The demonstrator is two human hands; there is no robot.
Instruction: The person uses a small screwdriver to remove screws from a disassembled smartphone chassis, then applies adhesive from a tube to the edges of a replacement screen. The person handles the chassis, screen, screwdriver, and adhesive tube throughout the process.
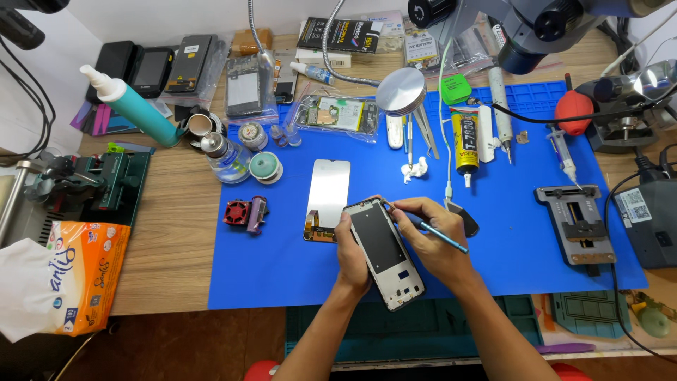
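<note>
Wooden table (pixel 176 247) under a blue work mat (pixel 522 254) carries a crowded phone-repair bench, seen from above. Near the front edge of the mat, the left hand (pixel 352 257) grips a phone frame (pixel 384 254) from its left side, thumb and fingers wrapped around the edge so that the frame sits tilted, its top end pointing up and to the left, its lower end toward the person. The right hand (pixel 434 236) pinches a slim teal-handled tool (pixel 430 229) between thumb and forefinger like a pen, with the tip set at the frame's upper right corner; whether the tip actually touches the frame is hard to tell at this size. Just to the left of the frame, lying flat on the mat, is a detached screen panel (pixel 330 194) with a pale glossy face and a flex strip at its lower end. Farther left are a small red fan (pixel 237 212) and a round green-lidded tin (pixel 266 166). Behind the hands a yellow glue tube (pixel 465 144) lies with its nozzle toward the person, beside tweezers (pixel 425 134) and a bagged circuit board (pixel 337 114). To the right, well apart from the hands, a grey clamping fixture (pixel 578 222) rests on the mat. A teal spout bottle (pixel 134 106) leans at the far left, and a microscope head (pixel 536 28) hangs over the back of the table.
</note>
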